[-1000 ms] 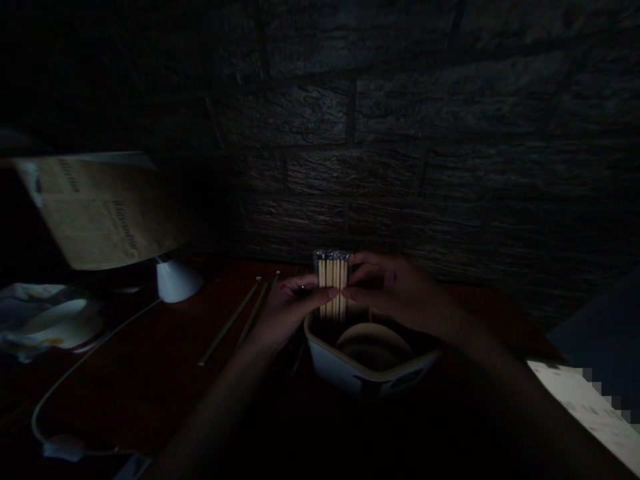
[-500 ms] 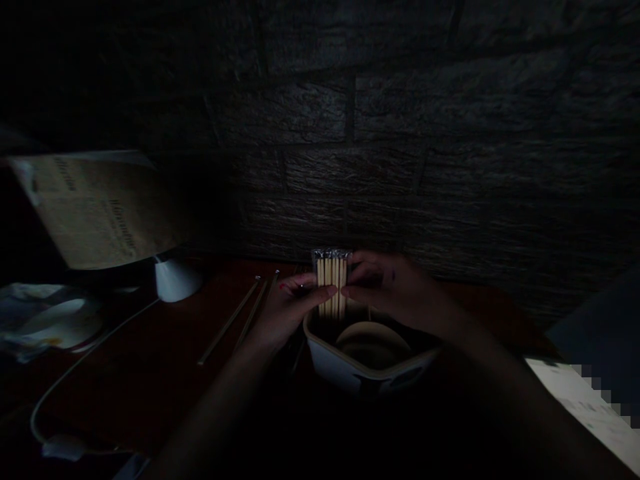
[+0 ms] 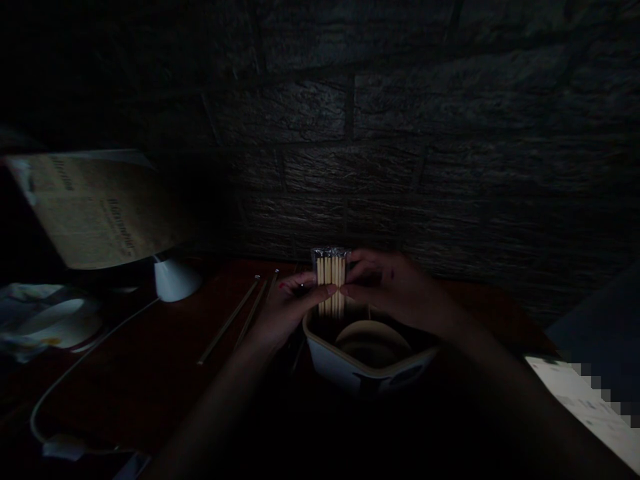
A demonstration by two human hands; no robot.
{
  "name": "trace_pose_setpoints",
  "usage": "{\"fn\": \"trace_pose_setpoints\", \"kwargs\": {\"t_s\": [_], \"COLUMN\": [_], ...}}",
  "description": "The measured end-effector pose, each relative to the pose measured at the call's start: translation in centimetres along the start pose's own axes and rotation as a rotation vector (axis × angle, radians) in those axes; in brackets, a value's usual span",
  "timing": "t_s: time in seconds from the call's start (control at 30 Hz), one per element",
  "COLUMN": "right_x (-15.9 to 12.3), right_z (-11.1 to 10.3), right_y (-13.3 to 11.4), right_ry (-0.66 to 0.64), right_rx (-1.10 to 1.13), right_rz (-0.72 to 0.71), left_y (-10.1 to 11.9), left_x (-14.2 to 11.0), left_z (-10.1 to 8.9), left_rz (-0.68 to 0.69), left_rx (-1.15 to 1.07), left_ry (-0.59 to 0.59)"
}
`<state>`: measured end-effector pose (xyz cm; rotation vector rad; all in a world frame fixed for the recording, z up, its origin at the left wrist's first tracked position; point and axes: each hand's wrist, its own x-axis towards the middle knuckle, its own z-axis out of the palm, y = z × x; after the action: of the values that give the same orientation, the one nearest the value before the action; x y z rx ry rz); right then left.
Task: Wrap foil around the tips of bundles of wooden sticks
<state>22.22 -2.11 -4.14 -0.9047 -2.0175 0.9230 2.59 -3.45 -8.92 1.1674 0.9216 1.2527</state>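
Note:
A clear plastic packet of several pale wooden chopsticks [image 3: 331,270] stands upright between my hands. My left hand [image 3: 295,303] is closed on its left edge, thumb across the front. From the other side my right hand [image 3: 383,287] pinches it, and the two thumb tips nearly meet at its middle. The packet's lower end reaches down behind the rim of a light-coloured bin [image 3: 345,360], just under my hands. Inside the bin lies a round, pale dish-like thing [image 3: 373,337]; the dim light hides the rest of the contents.
Several thin sticks [image 3: 230,323] lie on the dark red-brown table [image 3: 150,360] left of my arm. A lamp with a printed shade [image 3: 95,207] and a white cord stands farther left, near a crumpled bag [image 3: 45,320]. Behind rises a brick-patterned wall [image 3: 310,167]. Papers [image 3: 570,387] lie at right.

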Motion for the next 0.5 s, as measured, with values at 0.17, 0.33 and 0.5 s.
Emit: {"fn": "trace_pose_setpoints", "kwargs": {"t_s": [0.17,0.33,0.5], "right_x": [-0.02,-0.04,-0.01], "right_z": [0.03,-0.02,0.02], "right_y": [0.02,-0.06,0.07], "right_ry": [0.001,-0.003,0.000], "right_rx": [-0.001,-0.004,0.018], "right_rz": [0.001,-0.007,-0.019], "left_y": [0.17,0.18,0.36], "left_x": [-0.03,0.03,-0.10], "left_z": [0.13,0.18,0.29], "left_rz": [-0.029,-0.023,-0.038], "left_rx": [-0.012,-0.015,-0.029], "left_ry": [0.011,0.006,-0.001]}}
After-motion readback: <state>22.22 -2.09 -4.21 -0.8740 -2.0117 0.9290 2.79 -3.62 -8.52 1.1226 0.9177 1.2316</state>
